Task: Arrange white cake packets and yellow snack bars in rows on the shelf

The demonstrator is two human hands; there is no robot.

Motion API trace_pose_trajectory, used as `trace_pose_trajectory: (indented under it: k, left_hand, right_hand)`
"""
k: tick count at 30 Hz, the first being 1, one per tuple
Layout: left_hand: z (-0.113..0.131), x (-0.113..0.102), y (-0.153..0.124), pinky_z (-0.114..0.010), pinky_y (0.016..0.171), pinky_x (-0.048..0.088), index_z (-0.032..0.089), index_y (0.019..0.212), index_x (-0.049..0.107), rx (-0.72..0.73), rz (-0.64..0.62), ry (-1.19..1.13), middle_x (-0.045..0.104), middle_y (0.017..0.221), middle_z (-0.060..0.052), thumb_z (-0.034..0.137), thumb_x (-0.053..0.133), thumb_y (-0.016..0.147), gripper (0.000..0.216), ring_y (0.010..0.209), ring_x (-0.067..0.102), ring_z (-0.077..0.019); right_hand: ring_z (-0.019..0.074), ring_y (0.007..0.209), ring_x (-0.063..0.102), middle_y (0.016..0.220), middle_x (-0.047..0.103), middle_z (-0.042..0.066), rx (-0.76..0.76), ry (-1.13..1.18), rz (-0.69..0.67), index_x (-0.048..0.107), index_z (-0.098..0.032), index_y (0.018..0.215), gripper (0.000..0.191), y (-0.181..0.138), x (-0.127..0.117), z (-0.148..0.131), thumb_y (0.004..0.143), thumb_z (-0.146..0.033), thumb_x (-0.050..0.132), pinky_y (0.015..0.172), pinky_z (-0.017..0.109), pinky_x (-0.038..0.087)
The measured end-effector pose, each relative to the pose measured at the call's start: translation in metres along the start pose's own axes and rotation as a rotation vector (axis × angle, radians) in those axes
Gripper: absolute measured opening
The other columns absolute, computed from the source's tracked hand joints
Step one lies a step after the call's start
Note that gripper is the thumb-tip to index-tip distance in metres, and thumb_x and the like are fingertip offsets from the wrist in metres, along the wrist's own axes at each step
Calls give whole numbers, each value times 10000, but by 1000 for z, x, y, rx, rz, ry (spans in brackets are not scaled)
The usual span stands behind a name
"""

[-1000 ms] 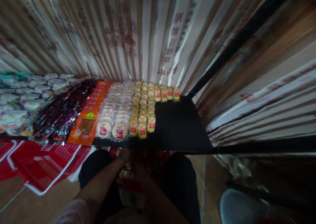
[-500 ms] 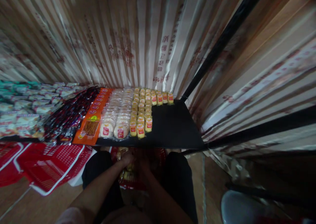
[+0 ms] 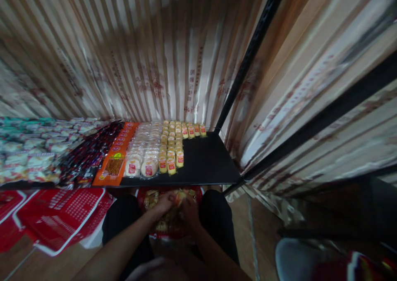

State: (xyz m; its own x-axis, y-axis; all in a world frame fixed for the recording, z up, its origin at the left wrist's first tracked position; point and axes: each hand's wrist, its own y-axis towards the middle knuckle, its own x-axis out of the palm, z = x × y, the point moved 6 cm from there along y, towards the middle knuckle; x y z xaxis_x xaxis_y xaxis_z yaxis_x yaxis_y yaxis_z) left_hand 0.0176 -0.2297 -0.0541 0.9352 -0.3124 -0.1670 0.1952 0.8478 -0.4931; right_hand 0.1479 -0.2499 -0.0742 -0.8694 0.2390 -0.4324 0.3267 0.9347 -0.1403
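My left hand (image 3: pixel 163 203) and my right hand (image 3: pixel 189 208) meet over a red basket (image 3: pixel 196 191) of small yellow snack packets (image 3: pixel 151 197) between my knees. Both hands have curled fingers on the packets there; the light is dim and the exact grip is hard to read. Just beyond the basket a black shelf (image 3: pixel 204 161) carries rows of yellow snack packets (image 3: pixel 170 142), round pale cakes in clear wrap (image 3: pixel 144 148) and an orange packet strip (image 3: pixel 116 157).
Dark red packets (image 3: pixel 87 153) and pale green-white packets (image 3: pixel 27 153) fill the shelf's left part. Red plastic baskets (image 3: pixel 56 215) lie on the floor at left. A black shelf post (image 3: pixel 248 58) rises at right. Striped printed curtain (image 3: pixel 149 49) hangs behind.
The view has tilted down and drawn back, so the basket between my knees now shows. Both hands have come up out of the dark onto the packets in it.
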Motion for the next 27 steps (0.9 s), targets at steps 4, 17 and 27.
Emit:
trace_pose_trajectory:
  k: [4,17,27]
  left_hand:
    - [15,12,-9,-170,563,335,190,654,415,76,-47,-86,406,582,82,98,549,608,169,551,391,-55]
    - [83,29,-4,-193,648,412,182,701,448,339,119,-75,505,683,34,145,548,702,106,651,501,-87]
    - [132,56,25,-201,730,427,184,760,514,342,225,102,610,787,-4,110,442,773,105,758,570,-108]
  right_hand:
    - [182,663,577,674,629,39,15,-26,34,565,-208,663,286,-10,-18,-8,740,-346,327,640,275,461]
    - [220,894,632,1002,661,112,-150,7,164,575,-178,1101,418,19,-72,-59,813,-397,364,805,336,489]
    - [221,796,649,942,658,122,-176,56,188,586,-140,1033,379,73,-105,-69,734,-338,462,744,340,515]
